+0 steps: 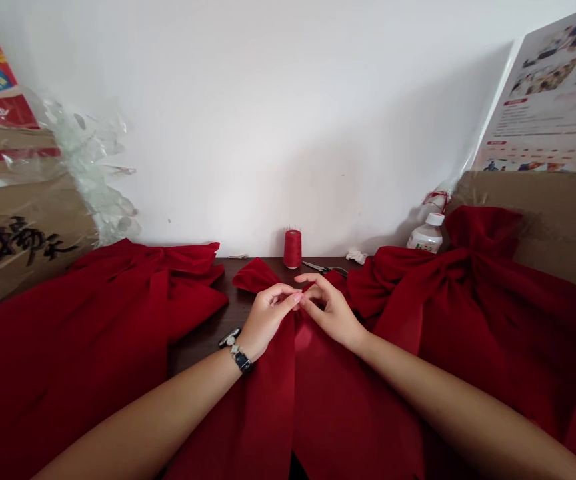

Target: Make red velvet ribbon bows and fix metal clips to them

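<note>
Deep red, soft-looking cloth (355, 393) lies on the dark brown counter (193, 353), under my left hand (263, 323), whose thumb and forefinger are pinched together; the fingers of my right hand (335, 313) meet them, perhaps because something fine needs both, but I cannot tell what is grasped, nor whether the right ones are closed. The red, cone-shaped thread spool (293, 249) and metal scissors (319, 268) are close behind, probably for easy reach.

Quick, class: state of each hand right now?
Left hand: closed in a pinch; anything held is unclear.
Right hand: partly curled; grip cannot be told.
</note>
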Motion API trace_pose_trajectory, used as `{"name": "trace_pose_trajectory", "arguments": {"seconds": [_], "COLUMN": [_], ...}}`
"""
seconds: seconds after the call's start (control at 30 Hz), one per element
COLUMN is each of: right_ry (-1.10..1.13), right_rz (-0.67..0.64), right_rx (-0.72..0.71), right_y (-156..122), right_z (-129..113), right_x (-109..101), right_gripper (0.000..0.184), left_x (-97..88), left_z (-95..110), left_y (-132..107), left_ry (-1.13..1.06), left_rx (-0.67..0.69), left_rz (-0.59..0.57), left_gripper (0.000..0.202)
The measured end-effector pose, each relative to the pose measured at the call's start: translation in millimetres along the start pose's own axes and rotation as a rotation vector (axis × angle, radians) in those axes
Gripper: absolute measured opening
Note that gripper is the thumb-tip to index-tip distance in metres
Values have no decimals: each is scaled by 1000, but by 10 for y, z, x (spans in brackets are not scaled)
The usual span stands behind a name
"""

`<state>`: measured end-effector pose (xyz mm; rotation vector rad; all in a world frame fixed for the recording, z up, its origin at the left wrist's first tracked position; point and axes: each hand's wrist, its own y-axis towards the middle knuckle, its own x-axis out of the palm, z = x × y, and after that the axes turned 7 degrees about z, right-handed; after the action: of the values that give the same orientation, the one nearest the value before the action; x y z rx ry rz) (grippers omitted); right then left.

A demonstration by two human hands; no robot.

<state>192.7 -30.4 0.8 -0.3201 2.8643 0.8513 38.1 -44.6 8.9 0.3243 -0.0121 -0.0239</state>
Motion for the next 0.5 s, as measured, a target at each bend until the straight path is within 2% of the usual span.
{"name": "trace_pose_trajectory", "arguments": {"seconds": [0.1, 0.2, 0.33, 0.5], "right_ry": [-97, -263, -421, -523], "right_rz": [-37, -91, -174, -246], "right_rx": [-70, -270, -501, -593], "right_y": [27, 90, 198, 259], "right_z": [-45, -83, -111, -131], "right_x": [-74, -194, -337, -410], "right_gripper": [31, 29, 18, 18], "left_x": [-24, -61, -88, -77], "left_z": [7, 20, 54, 68], "left_y": [20, 47, 57, 55], "left_ry": [38, 125, 358, 483], "left_rx": [53, 147, 296, 378], "left_rz": [-13, -50, -129, -182], "left_gripper": [14, 13, 11, 10]}}
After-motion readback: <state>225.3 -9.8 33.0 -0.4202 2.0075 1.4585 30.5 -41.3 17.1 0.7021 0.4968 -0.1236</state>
